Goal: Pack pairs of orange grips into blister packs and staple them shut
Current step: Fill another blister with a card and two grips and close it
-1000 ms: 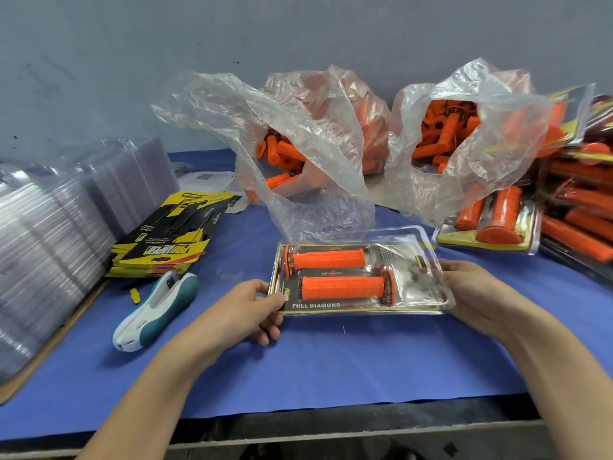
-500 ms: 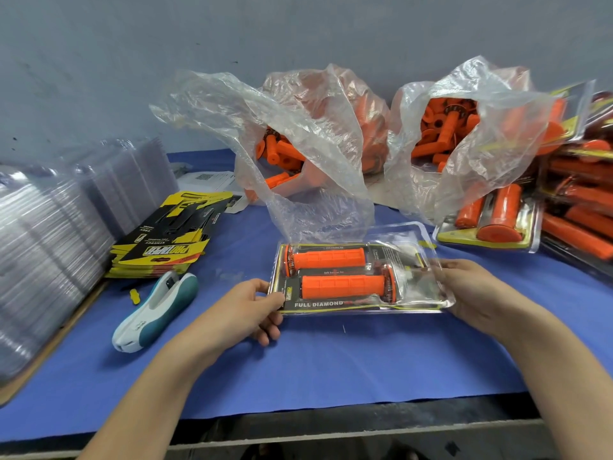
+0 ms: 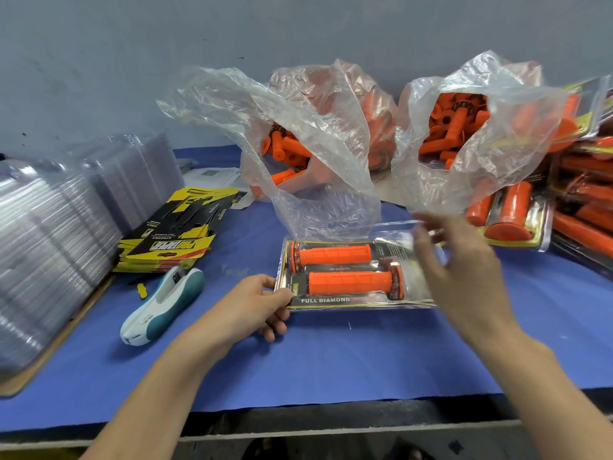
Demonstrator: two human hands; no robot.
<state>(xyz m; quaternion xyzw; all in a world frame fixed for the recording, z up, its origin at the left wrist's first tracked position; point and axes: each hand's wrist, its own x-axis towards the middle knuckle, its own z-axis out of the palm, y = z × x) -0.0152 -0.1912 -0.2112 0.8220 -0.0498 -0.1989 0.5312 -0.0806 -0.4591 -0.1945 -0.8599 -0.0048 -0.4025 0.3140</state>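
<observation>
At the far left stand tall stacks of empty clear shells (image 3: pixel 49 247), and just beside them is a pile of yellow and black printed cards (image 3: pixel 172 244). I think they are kept on this side so that one of each can be taken quickly for a new pack. In front of the cards lies the stapler (image 3: pixel 162 307), white and teal, flat on the blue cloth (image 3: pixel 331 360) and touched by no hand, but near enough to be picked up when the closing comes. The left hand (image 3: pixel 252 307) pinches the left edge of the blister pack (image 3: pixel 411 257), thumb on top and the other fingers curled under it, most probably to keep the pack from sliding. The pack lies flat in the middle of the table. The two orange grips (image 3: pixel 348 283) are inside it, one behind the other, with their flanged ends to opposite sides so that they fit the moulded shape. The right hand (image 3: pixel 464 267) hovers above the right end of the pack with fingers spread and holds nothing. It is blurred, so I cannot tell if a fingertip touches the clear cover. Behind, two open plastic bags (image 3: pixel 298 144) keep loose grips in reach, and at the far right finished packs (image 3: pixel 517 214) are piled out of the way. In my judgement the filling is done and the stapling is not yet done.
</observation>
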